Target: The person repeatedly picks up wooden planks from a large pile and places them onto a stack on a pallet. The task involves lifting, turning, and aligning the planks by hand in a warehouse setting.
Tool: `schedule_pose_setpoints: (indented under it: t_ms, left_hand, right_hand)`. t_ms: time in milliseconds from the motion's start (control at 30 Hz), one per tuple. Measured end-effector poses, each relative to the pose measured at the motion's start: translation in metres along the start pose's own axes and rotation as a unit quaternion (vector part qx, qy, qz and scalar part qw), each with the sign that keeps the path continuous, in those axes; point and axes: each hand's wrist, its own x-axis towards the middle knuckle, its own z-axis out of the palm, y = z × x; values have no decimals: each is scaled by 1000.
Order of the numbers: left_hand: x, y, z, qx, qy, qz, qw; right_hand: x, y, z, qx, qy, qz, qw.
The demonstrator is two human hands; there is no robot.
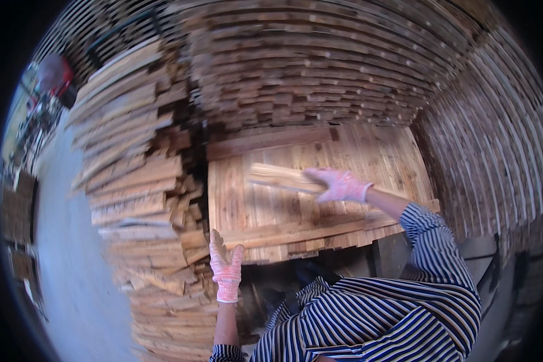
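Observation:
My right hand (344,186), in a pink and white knit glove, is closed on one end of a short wooden board (283,176). The board is tilted over a layer of boards laid side by side (368,151), and motion blurs it a little. My left hand (225,265), gloved alike, is held up with thumb and fingers apart and nothing in it. It is beside the near left corner of the layer, close to the tall stack of loose boards (139,199). One plank (332,229) lies across the layer's near edge, and a darker plank (271,143) across its far edge.
Behind the layer rises a high wall of stacked wooden slats (320,66), with another slat stack (489,133) on the right. Grey floor (78,253) runs along the far left, where a blurred red and grey object (55,75) stands. Dark metal legs (374,258) show under the layer.

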Motion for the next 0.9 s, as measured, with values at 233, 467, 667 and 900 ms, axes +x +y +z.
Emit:
schedule_pose_setpoints:
  t_ms: [233, 467, 667, 900]
  left_hand:
    - [162, 45, 107, 324, -138, 10, 936]
    - [312, -8, 220, 669, -196, 130, 705]
    - [354, -23, 240, 608, -285, 123, 731]
    - [319, 18, 257, 579, -234, 128, 770]
  right_hand:
    - [-46, 203, -104, -230, -45, 250, 940]
    - [-15, 322, -113, -156, 4, 243, 957]
    - [5, 373, -114, -94, 2, 204, 975]
    - [-4, 359, -103, -42, 88, 182, 978]
